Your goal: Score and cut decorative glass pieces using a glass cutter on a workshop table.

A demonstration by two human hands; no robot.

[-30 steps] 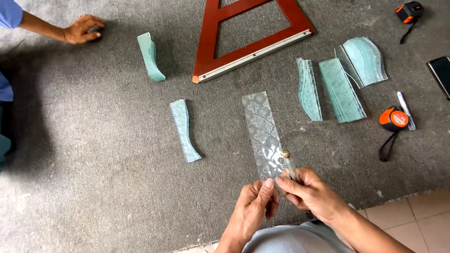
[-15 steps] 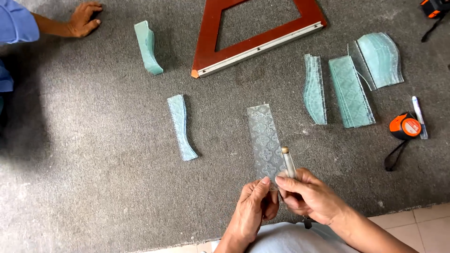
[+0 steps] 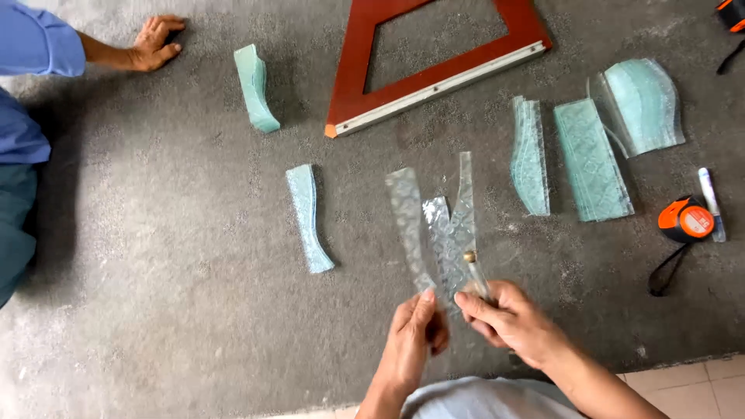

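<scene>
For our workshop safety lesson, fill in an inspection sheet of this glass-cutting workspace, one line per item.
Surface: grey carpet, tiled floor at the lower right edge.
Job's things: clear patterned glass strip in separate pieces; glass cutter.
Clutter: stacks of curved green glass pieces; red wooden frame; orange tape measure; marker pen.
Hands: left hand pinches one glass piece; right hand holds cutter and another piece.
Cables: nothing seen.
Surroundings: another person's hand rests on the carpet.
</scene>
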